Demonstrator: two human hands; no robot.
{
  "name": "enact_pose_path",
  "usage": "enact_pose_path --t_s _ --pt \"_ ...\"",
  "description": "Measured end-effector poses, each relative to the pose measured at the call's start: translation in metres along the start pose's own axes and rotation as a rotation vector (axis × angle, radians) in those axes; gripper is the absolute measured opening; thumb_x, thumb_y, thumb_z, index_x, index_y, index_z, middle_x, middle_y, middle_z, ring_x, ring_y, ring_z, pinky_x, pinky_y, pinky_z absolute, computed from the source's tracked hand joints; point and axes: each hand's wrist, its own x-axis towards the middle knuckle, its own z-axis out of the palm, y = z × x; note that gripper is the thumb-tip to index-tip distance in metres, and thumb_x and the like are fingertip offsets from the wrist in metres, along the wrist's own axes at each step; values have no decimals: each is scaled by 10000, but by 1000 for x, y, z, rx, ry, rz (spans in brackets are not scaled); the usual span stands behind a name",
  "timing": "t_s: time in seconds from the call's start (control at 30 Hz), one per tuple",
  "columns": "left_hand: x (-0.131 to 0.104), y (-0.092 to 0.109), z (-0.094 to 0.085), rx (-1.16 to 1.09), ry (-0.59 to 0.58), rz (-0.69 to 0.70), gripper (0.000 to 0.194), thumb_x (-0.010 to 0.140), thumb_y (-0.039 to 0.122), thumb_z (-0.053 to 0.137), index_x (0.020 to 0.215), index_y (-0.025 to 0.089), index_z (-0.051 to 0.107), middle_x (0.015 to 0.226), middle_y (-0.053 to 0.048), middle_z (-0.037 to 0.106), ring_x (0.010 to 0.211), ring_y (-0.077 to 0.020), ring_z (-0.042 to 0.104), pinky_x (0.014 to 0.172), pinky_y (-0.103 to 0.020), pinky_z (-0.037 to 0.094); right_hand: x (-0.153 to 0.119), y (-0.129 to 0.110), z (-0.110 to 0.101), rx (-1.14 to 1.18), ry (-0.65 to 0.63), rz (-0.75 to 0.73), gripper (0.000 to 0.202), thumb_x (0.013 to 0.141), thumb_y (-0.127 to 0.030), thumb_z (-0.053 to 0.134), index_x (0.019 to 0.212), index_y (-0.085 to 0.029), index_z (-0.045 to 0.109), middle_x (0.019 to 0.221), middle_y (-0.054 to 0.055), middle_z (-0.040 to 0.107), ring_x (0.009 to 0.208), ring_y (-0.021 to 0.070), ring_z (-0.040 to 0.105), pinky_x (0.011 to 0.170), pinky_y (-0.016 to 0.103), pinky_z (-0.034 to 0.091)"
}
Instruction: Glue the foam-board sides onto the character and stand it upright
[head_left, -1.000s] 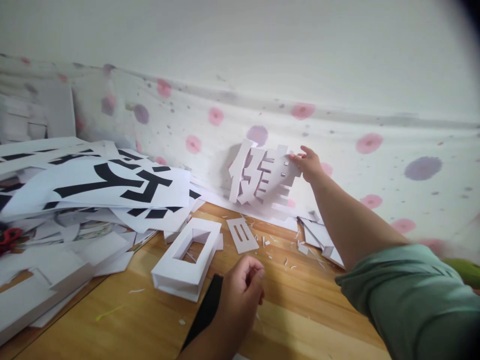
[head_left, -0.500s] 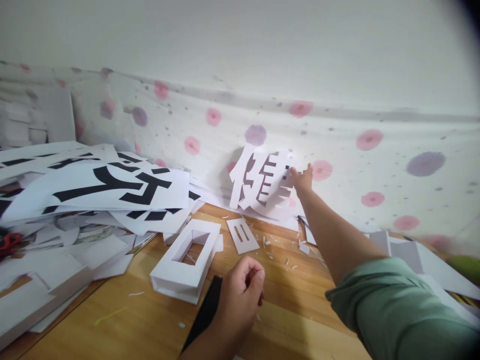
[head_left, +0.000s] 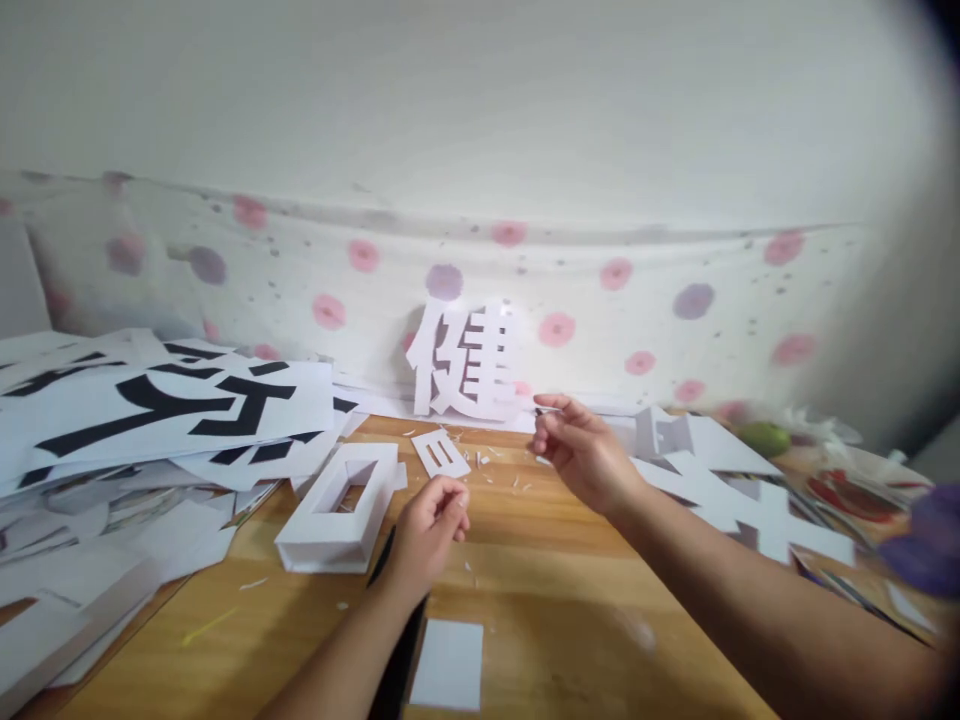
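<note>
A white cut-out character [head_left: 465, 362] stands upright against the patterned cloth at the back of the table. My right hand [head_left: 581, 450] is above the table to its right, with thumb and fingers pinched on a small thin dark-tipped thing that I cannot make out. Over the middle of the table is my left hand [head_left: 435, 520], its fingers curled together; whether anything is inside is hidden. Just beyond it lies a small white piece with slots [head_left: 429, 465]. A white box frame [head_left: 307, 545] with a rectangular opening sits to its left. Nearer me lies a white rectangle [head_left: 448, 665].
Printed sheets with black strokes [head_left: 300, 385] and white offcuts [head_left: 187, 530] are heaped on the left. White cut pieces [head_left: 712, 490] lie at the right, near a green round object [head_left: 763, 438]. Small scraps dot the wooden table [head_left: 540, 590].
My right hand has drawn back from the standing character toward me and now pinches something small. The view has shifted, bringing the white rectangle and more of the right side into sight.
</note>
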Motion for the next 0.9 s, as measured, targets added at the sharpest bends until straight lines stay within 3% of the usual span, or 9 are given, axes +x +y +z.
enact_pose_path --t_s 0.1,0.17,0.3,0.37,0.47,0.67,0.8,0.9 --pt "-1 13 8 27 -38 34 230 803 409 570 764 183 559 598 24 574 535 -124 538 558 -241 431 -67 -22 -18 151 -65 119 293 694 -310 770 959 -259 658 610 -40 533 571 128 505 665 338 475" --pt "-8 30 26 43 -92 63 205 797 388 590 786 184 570 619 23 583 570 -127 553 589 -245 448 -101 -32 -33 232 -62 173 313 698 -301 774 989 -268 662 623 -38 532 576 127 502 652 326 467" --pt "-41 78 86 66 -285 123 162 778 342 648 803 184 621 704 -7 639 668 -151 606 652 -262 486 -150 -42 -58 362 -16 233 376 691 -323 789 1042 -296 658 793 -11 574 735 157 557 700 335 477" --pt "-62 102 119 97 -386 220 120 788 302 656 810 186 632 779 -28 669 755 -170 639 710 -276 504 -168 -44 -67 415 4 243 404 687 -345 795 1065 -304 656 861 -2 580 815 166 563 721 323 473" --pt "-89 123 159 153 -380 368 102 752 250 712 780 191 633 786 -32 676 797 -185 651 728 -280 524 -188 -46 -78 490 26 238 444 702 -371 785 1118 -321 636 909 0 584 861 167 552 744 305 458" --pt "-112 121 210 74 -230 364 62 768 165 689 785 186 633 825 -23 692 766 -145 672 601 -194 530 -211 -47 -96 645 60 210 443 786 -380 729 1201 -293 602 1064 23 581 1017 187 534 858 311 423" --pt "-117 117 226 46 -146 306 60 751 162 720 765 185 667 798 -7 716 757 -126 675 668 -184 535 -213 -44 -109 633 36 186 454 811 -444 706 1231 -316 588 1103 25 555 1026 176 514 879 310 413" --pt "-119 119 230 81 -140 272 53 751 133 709 753 181 688 751 4 725 716 -119 673 675 -185 527 -214 -39 -119 472 30 122 473 823 -505 678 1258 -360 563 1163 22 516 1091 191 481 971 356 366"
